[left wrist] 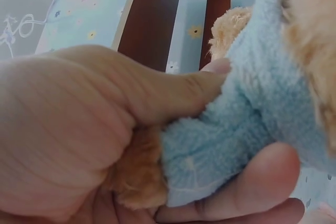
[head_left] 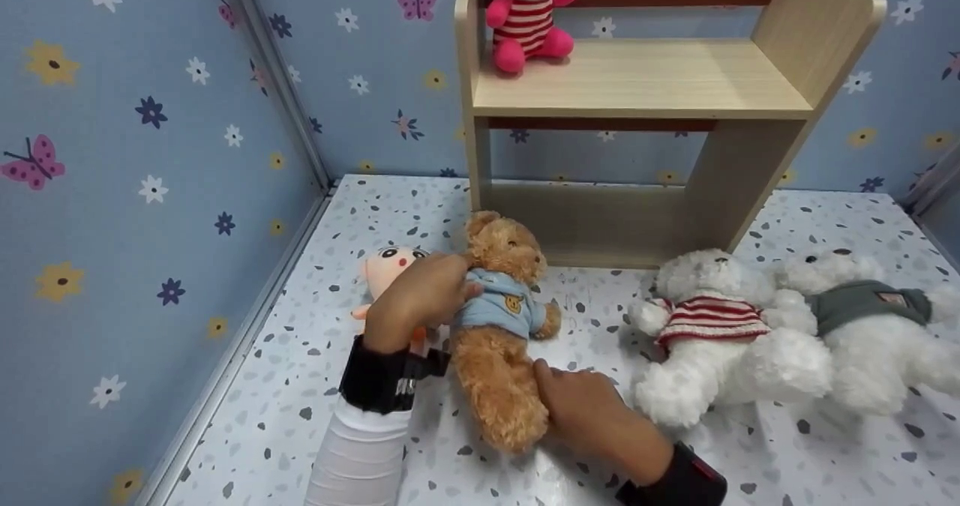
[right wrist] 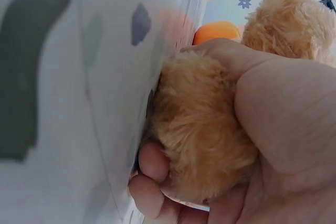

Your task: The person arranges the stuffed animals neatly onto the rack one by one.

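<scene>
A brown teddy bear in a light blue shirt leans in front of the shelf, its head turned to the right. My left hand grips the bear's sleeved arm; the left wrist view shows thumb and fingers curled round it, with the furry paw against the palm. Lower down, my right hand holds one of the bear's legs, fingers wrapped round the fur close to the speckled surface. Behind my left hand sits a pink-faced doll with orange parts, mostly covered.
A pale wooden shelf stands at the back, with a pink plush toy in a striped top on its upper board. To the right lie two white bears, one in a red-striped top, one in a dark green shirt. Patterned walls enclose the left and back.
</scene>
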`<state>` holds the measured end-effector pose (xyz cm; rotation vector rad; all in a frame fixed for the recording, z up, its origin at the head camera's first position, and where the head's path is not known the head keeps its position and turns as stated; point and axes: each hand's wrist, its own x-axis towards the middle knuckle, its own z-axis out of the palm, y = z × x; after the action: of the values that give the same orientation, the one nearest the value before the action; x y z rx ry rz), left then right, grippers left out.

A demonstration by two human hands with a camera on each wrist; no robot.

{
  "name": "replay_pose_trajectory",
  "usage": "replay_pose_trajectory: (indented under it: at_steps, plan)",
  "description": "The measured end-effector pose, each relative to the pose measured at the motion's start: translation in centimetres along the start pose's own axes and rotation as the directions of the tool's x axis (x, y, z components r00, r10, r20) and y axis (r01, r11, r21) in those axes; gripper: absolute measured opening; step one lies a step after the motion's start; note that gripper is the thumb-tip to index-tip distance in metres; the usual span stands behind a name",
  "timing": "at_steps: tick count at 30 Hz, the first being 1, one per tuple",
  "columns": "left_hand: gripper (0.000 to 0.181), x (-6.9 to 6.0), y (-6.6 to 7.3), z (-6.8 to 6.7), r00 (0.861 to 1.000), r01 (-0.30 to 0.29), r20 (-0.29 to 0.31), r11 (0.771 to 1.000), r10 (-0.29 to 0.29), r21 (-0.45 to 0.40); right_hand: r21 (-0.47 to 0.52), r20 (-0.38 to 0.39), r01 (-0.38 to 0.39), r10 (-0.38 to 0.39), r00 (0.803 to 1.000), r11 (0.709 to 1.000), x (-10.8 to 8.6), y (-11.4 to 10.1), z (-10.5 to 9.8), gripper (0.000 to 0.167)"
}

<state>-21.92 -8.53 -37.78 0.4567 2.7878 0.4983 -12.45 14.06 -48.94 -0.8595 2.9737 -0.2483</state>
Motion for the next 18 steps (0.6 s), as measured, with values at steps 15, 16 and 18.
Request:
replay_pose_trajectory:
  at_steps: [15, 16, 18]
  plan:
    - [0.052, -0.72, 0.24, -0.48, 0.994, -0.081, -0.067, 0.997, 0.081, -0.005, -0.073, -0.052, 0.015, -0.019, 0.998, 0.997, -0.05, -0.20, 0.20, 0.055]
    - [0.053, -0.80, 0.28, -0.52, 0.994, -0.083, -0.067, 0.997, 0.082, -0.006, -0.079, -0.056, 0.017, -0.021, 0.998, 0.997, -0.06, -0.21, 0.22, 0.055]
    - [0.053, -0.94, 0.36, -0.63, 0.994, -0.087, -0.069, 0.996, 0.086, -0.008, -0.084, -0.070, 0.023, -0.029, 0.997, 0.996, -0.10, -0.23, 0.24, 0.054]
